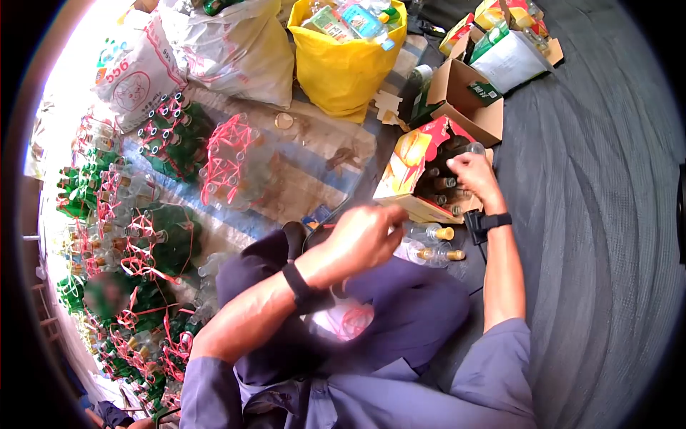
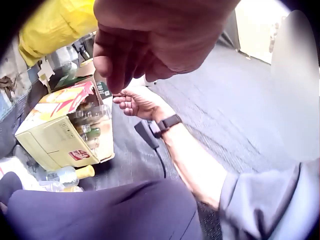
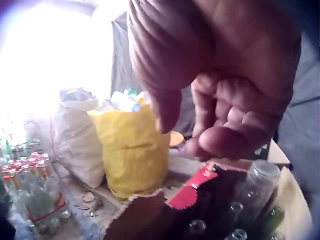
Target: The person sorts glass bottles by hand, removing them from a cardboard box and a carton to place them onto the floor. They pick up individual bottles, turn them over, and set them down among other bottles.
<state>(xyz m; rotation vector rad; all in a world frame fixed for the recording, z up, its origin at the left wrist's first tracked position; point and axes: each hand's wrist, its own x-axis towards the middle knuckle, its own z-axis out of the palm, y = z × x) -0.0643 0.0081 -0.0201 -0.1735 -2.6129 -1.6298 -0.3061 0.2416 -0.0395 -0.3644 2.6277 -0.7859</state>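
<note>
My right hand hovers over a red and yellow cardboard box packed with glass bottles. In the right wrist view its fingers are loosely curled, thumb apart, with nothing visible between them. A wide clear jar-like bottle stands up from the box just below that hand. My left hand hangs in front of my knees, left of the box. The left wrist view shows its fingers bent downward with nothing seen in them. Clear bottles with yellow caps lie beside the box.
A yellow bag of plastic bottles and white sacks stand at the back. Bundles of green and clear bottles tied with red string fill the left side. Opened cardboard boxes sit behind the bottle box. Dark sheeting covers the right.
</note>
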